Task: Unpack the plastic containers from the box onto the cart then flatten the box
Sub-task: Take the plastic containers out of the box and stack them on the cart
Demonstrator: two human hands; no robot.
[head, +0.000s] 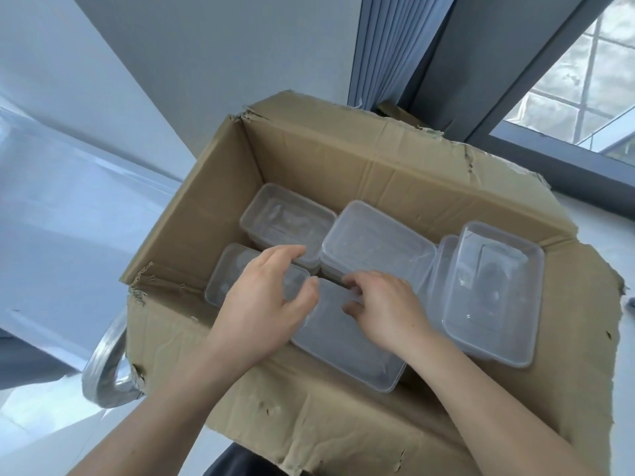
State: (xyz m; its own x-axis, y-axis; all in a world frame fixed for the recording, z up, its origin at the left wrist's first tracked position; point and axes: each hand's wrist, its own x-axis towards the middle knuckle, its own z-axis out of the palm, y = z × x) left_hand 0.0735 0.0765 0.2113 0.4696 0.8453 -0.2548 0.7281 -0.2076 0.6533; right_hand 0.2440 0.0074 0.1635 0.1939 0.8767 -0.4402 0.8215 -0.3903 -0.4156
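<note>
- Pinches the far edge of the tilted container (347,341) with the right hand (385,307), fingers curled over its rim.
- Sets the left hand (264,304) thumb against the same container's corner, fingers arched; cannot tell whether grasping.
- Props that container on the near wall of the open cardboard box (343,159), partly inside.
- Shows more clear containers (374,242) stacked within, one upright container (494,290) at right.
- Shows a metal handle (103,369) beside the box's left corner.

cardboard box (309,159): plain tan-brown
plastic containers (374,238): clear, colourless
cart handle (103,369): shiny silver-grey
curtain (388,46): blue-grey, vertical pleats
wall (206,63): pale grey-white
window frame (515,63): dark grey
</note>
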